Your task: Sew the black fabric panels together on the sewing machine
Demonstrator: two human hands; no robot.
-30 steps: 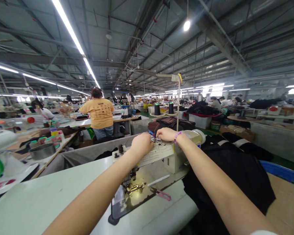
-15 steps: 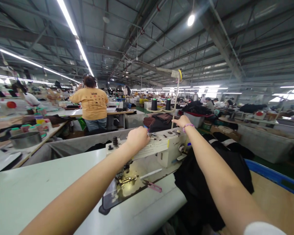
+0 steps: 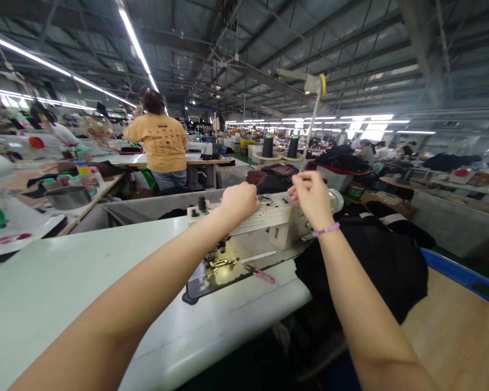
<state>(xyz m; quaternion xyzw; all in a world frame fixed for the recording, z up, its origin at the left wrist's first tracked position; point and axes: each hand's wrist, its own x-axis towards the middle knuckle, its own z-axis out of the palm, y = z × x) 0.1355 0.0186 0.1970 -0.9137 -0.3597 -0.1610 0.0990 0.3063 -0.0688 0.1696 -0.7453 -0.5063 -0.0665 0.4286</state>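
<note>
A white sewing machine (image 3: 264, 218) stands on the pale table, its metal needle plate (image 3: 224, 263) lit at the left end. My left hand (image 3: 240, 202) is curled closed over the top of the machine's arm; its fingertips are hidden, and I cannot make out what they hold. Above the machine's right part, my right hand (image 3: 313, 196) has its fingers drawn together in a pinch, with anything between them too small to name. Behind that hand rises the pale upright pole (image 3: 311, 130). Pink-handled thread snips (image 3: 264, 276) and a white pen-like stick (image 3: 258, 257) lie on the machine bed.
Black fabric (image 3: 375, 260) is heaped right of the machine, beside a wooden board (image 3: 452, 320) with a blue edge. Two dark thread cones (image 3: 268, 146) stand behind. A person in a yellow shirt (image 3: 158, 144) stands at another table. The pale tabletop (image 3: 85, 282) extends left.
My right hand has come away from the pole, nearer to me and over the machine, its fingers still pinched. My left hand stays on the machine's arm. The view has tilted down and turned slightly left.
</note>
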